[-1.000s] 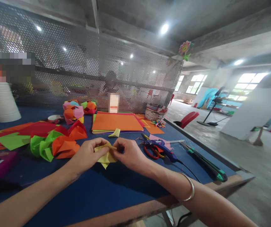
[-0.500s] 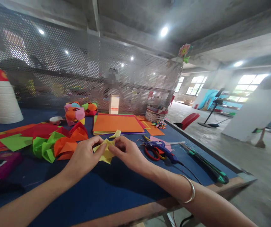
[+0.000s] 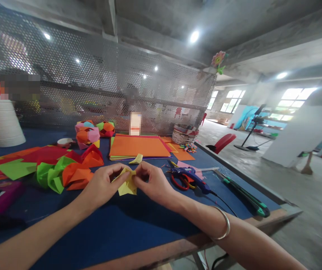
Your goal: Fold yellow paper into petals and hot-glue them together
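A folded piece of yellow paper (image 3: pixel 127 185) is held above the blue tabletop between my two hands. My left hand (image 3: pixel 106 183) pinches its left side, thumb on top. On its upper right edge the thumb and fingers of my right hand (image 3: pixel 153 182) are closed; a bangle circles that wrist. Just beyond my fingertips lies another folded yellow paper piece (image 3: pixel 136 159). Left of my left hand sit folded orange paper pieces (image 3: pixel 76 176) and green ones (image 3: pixel 54 175). Behind the hands lies a stack of coloured paper (image 3: pixel 140 145), orange on top.
To the right lie a blue glue gun (image 3: pixel 190 173), red-handled scissors (image 3: pixel 180 183) and a green-black cutter (image 3: pixel 244 193). Farther back are paper balls (image 3: pixel 88 135) and a woven basket (image 3: pixel 185 134). Stacked white cups (image 3: pixel 6 123) stand left. A perforated screen (image 3: pixel 93 82) backs the table.
The yellow paper has turned in my fingers, and its lower part now hangs down as a squarer flap. My right fingers have closed in at its upper edge.
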### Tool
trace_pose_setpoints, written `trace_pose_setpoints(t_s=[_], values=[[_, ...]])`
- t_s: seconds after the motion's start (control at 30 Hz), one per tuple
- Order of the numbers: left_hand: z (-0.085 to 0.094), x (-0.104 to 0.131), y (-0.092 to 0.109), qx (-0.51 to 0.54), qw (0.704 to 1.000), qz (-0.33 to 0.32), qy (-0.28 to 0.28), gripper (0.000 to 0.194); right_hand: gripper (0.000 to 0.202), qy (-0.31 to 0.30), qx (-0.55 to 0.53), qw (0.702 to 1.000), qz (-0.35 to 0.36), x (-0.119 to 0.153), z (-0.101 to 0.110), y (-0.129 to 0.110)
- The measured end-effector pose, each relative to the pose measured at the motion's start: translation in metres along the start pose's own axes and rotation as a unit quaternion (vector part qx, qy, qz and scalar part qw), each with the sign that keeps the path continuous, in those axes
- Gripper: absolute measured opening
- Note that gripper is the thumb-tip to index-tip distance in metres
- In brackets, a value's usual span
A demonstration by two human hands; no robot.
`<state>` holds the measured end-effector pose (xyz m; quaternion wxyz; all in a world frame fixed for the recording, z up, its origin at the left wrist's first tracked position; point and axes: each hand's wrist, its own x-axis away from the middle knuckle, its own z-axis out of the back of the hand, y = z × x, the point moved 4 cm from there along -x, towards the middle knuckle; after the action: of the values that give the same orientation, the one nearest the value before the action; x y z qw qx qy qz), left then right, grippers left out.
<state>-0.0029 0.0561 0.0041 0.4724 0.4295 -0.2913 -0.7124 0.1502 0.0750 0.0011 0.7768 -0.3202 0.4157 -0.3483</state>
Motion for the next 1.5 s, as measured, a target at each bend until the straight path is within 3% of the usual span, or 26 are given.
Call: trace_pose_setpoints(t_s=[0.33, 0.57, 0.7, 0.93, 1.23, 1.5], values=[[0.003, 0.002, 0.005, 0.154, 0.981, 0.116, 0.023, 0.036, 0.006, 0.04, 0.036, 0.996, 0.064, 0.004, 0.005, -0.013], [0.002, 0.004, 0.007, 0.22, 0.964, 0.143, 0.037, 0.03, 0.017, 0.07, 0.072, 0.984, 0.146, 0.008, 0.007, -0.021], [0.003, 0.005, 0.006, 0.199, 0.97, 0.136, 0.039, 0.03, 0.019, 0.07, 0.105, 0.978, 0.165, 0.007, 0.007, -0.02], [0.003, 0.005, 0.003, 0.161, 0.977, 0.133, 0.036, 0.035, 0.024, 0.016, 0.183, 0.967, 0.179, 0.007, 0.006, -0.022], [0.004, 0.004, 0.001, 0.141, 0.982, 0.122, 0.031, 0.043, 0.023, 0.03, 0.194, 0.958, 0.211, 0.009, 0.004, -0.022], [0.006, 0.003, 0.008, -0.014, 1.0, 0.009, 0.024, 0.035, 0.016, 0.008, 0.098, 0.993, 0.064, 0.004, 0.006, -0.025]])
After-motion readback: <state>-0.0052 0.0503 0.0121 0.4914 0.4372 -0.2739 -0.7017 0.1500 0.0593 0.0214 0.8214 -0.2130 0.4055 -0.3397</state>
